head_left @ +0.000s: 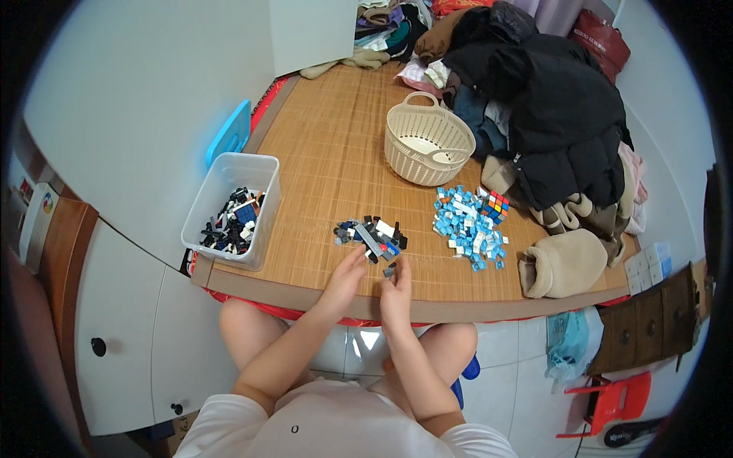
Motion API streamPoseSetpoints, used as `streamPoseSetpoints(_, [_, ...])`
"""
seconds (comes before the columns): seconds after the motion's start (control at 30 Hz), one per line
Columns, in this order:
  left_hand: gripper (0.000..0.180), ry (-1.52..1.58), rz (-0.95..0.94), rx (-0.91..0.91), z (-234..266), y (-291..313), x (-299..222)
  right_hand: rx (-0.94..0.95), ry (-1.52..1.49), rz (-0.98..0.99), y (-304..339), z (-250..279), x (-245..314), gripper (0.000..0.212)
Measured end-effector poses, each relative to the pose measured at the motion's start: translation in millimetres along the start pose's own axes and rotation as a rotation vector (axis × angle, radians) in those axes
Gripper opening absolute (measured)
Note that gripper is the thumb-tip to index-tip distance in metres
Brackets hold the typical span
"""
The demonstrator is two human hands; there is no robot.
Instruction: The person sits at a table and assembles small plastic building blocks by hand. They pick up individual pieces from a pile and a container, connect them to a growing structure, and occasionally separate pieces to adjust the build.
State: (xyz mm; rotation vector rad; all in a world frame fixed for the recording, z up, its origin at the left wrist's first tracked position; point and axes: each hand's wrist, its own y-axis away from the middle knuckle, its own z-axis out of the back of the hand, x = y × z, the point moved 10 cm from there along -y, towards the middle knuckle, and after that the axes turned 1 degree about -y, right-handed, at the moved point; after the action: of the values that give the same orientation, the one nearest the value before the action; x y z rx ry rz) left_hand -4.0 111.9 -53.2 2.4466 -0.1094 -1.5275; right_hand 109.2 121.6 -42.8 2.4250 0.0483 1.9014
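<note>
On the bamboo mat lies a small heap of building bricks (370, 233), black, grey and white with a little blue and red. A long grey brick (369, 240) slants across its top. My left hand (345, 281) is at the heap's near edge, fingers stretched forward, nothing visible in them. Close by on the right, my right hand (395, 296) has its fingers bent around a small dark grey brick (389, 271). To the right spreads a pile of light blue and white bricks (467, 225), with a colourful puzzle cube (495, 206) at its edge.
A clear plastic box (263, 221) with more bricks stands left, its blue lid (230, 131) behind it. A cream basket (397, 156) stands beyond the blue bricks. Clothes (565, 114) are heaped at the right, near a rolled beige cloth (563, 263). The mat's edge (290, 287) runs before me.
</note>
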Motion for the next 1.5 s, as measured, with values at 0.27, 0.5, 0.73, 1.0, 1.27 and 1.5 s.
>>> streamPoseSetpoints(0.27, [0.050, -0.258, 0.101, 0.161, -14.2, -3.1, -8.2, -0.064, -0.071, -0.069, 5.5, -23.9, -3.1, 0.068])
streamPoseSetpoints(0.5, [0.050, -0.192, 0.074, 0.118, -11.2, -2.4, -3.2, -0.070, -0.012, -0.006, 5.9, -25.3, -11.7, 0.067])
streamPoseSetpoints(0.73, [0.049, 0.115, 0.135, 0.068, -15.5, 7.5, -0.1, 0.033, 0.112, -0.080, 1.8, -25.0, -23.4, 0.063])
streamPoseSetpoints(1.0, [0.049, 0.293, 0.070, 0.013, -20.2, 8.8, 7.5, 0.058, -0.118, -0.123, 6.0, -27.1, -25.2, 0.054])
streamPoseSetpoints(1.27, [0.043, 0.365, -0.009, -0.058, -16.1, 13.2, 9.4, -0.024, -0.295, -0.063, 15.8, -25.6, -11.2, 0.057])
streamPoseSetpoints(1.5, [0.040, 0.467, -0.053, -0.057, -12.1, 16.6, 11.4, 0.011, -0.363, -0.060, 20.4, -27.3, -5.5, 0.056])
